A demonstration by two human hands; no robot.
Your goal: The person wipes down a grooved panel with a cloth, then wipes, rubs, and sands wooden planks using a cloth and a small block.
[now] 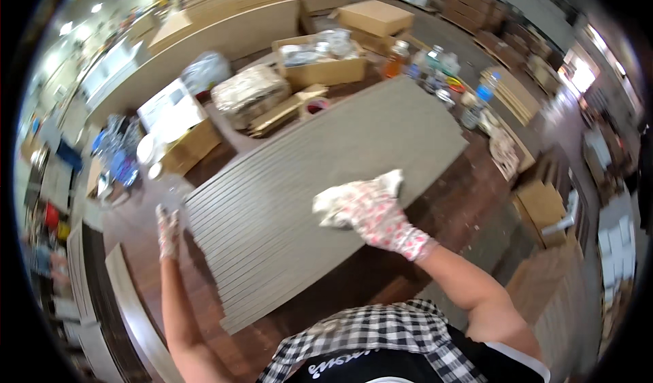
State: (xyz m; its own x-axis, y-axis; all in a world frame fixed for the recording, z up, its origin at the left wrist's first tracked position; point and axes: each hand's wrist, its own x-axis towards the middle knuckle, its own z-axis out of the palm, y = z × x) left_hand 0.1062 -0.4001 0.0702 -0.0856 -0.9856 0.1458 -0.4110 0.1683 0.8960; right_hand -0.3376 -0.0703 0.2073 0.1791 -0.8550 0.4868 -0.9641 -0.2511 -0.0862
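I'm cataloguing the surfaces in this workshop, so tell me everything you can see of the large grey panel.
The large grey panel is a long, roughly rectangular board with a brownish tint, perhaps wood-based. Narrow parallel lines, apparently grooves, run lengthwise, clearest toward its left end. It lies flat and slanted on a dark reddish-brown table, its right end farther from the wearer. A bunched white cloth lies on it under the gloved right hand; the left hand is beside its left end, apart.
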